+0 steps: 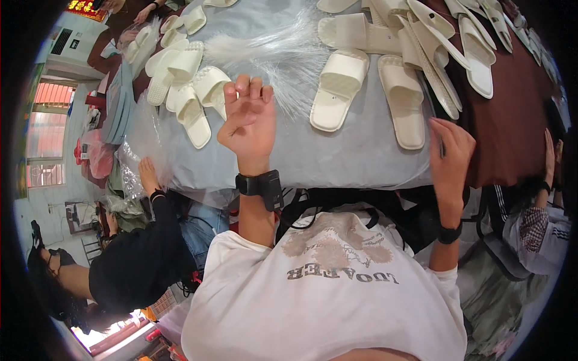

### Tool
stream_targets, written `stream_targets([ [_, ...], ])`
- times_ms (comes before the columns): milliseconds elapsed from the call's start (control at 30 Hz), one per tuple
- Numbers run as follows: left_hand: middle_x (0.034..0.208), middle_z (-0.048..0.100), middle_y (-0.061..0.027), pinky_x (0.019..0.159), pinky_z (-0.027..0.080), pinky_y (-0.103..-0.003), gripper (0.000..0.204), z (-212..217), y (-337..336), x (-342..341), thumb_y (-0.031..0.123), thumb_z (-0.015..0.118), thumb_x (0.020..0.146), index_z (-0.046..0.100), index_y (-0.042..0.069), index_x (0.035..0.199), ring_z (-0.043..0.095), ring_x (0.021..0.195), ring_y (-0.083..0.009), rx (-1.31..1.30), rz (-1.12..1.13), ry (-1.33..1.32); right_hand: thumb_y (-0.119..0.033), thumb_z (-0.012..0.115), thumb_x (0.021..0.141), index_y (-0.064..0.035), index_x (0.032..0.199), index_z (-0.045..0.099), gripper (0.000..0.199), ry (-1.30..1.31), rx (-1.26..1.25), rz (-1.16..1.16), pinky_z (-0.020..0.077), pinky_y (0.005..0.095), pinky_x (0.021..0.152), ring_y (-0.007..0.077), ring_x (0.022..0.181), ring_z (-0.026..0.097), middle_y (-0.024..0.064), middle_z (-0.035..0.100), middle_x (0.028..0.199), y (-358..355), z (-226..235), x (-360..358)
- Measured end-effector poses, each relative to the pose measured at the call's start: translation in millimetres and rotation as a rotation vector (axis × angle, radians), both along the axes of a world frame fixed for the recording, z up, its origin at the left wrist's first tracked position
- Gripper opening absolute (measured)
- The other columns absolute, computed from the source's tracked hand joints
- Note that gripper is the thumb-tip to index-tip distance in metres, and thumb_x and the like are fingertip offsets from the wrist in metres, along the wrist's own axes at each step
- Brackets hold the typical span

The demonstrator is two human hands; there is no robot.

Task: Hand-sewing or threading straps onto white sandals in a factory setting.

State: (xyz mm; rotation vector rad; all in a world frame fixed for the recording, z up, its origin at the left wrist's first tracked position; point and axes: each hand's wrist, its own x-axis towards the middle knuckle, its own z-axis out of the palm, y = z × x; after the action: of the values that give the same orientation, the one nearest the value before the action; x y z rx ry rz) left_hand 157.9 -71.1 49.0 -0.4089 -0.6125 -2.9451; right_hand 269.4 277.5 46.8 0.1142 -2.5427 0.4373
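My left hand is raised palm up over the near part of the grey-covered table, beside a cream slipper. Its fingers are loosely bent and apart, with nothing in them. My right hand hovers at the table's near right edge, close to another cream slipper. That hand is loosely curled, with a dark gap between thumb and fingers; I see nothing held. Between the hands lies one more slipper, its toe opening upward. Behind it a bundle of clear plastic bags spreads over the table.
More cream slippers are heaped at the back right and at the left. A dark brown cloth covers the right end. At the left, a person's hand rests by clear plastic. Another person's hand is at far right.
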Motion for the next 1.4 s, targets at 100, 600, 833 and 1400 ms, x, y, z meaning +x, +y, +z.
stream_targets([
  [100, 0.102, 0.05, -0.003, 0.084, 0.034, -0.035, 0.054, 2.8, 4.1, 0.4, -0.01, 0.047, 0.051, 0.058, 0.014, 0.098, 0.042, 0.09, -0.0213, -0.009, -0.034, 0.007, -0.001, 0.075, 0.086, -0.0035, 0.118, 0.072, 0.033, -0.048, -0.337, 0.306, 0.0485, 0.0435, 0.102, 0.0357, 0.114, 0.064, 0.014, 0.07, 0.119, -67.1, 2.5, -39.3],
  [600, 0.102, 0.05, -0.0062, 0.095, 0.039, -0.032, 0.034, -1.2, 37.0, 22.7, -0.01, 0.057, 0.065, 0.058, 0.008, 0.094, 0.049, 0.1, -0.019, -0.606, -0.079, 0.213, 0.006, 0.067, 0.09, 0.0022, 0.105, 0.066, 0.015, -0.11, -0.711, 0.725, 0.0541, 0.039, 0.078, 0.0341, 0.092, 0.071, 0.0167, 0.071, 0.101, -167.8, -34.4, -105.4],
  [833, 0.146, 0.058, -0.0137, 0.12, 0.035, -0.044, 0.041, -21.8, 15.3, -15.9, -0.006, 0.059, 0.087, 0.065, 0.004, 0.127, 0.051, 0.138, -0.0314, -1.567, 0.354, 0.492, -0.003, 0.066, 0.099, 0.0027, 0.111, 0.071, 0.014, -0.169, -0.975, 0.619, 0.0536, 0.0326, 0.082, 0.0232, 0.092, 0.07, 0.0141, 0.073, 0.103, -161.4, -46.6, -104.9],
  [1400, 0.14, 0.065, -0.0142, 0.126, 0.029, -0.044, 0.038, -102.7, -45.7, -139.5, 0.003, 0.05, 0.104, 0.065, 0.011, 0.139, 0.057, 0.135, -0.0304, -1.87, 0.347, 0.505, -0.006, 0.068, 0.1, 0.0044, 0.11, 0.075, 0.016, 0.016, -0.9, 0.351, 0.0557, 0.0315, 0.082, 0.02, 0.091, 0.072, 0.0131, 0.077, 0.106, -139.5, -65.2, -67.0],
])
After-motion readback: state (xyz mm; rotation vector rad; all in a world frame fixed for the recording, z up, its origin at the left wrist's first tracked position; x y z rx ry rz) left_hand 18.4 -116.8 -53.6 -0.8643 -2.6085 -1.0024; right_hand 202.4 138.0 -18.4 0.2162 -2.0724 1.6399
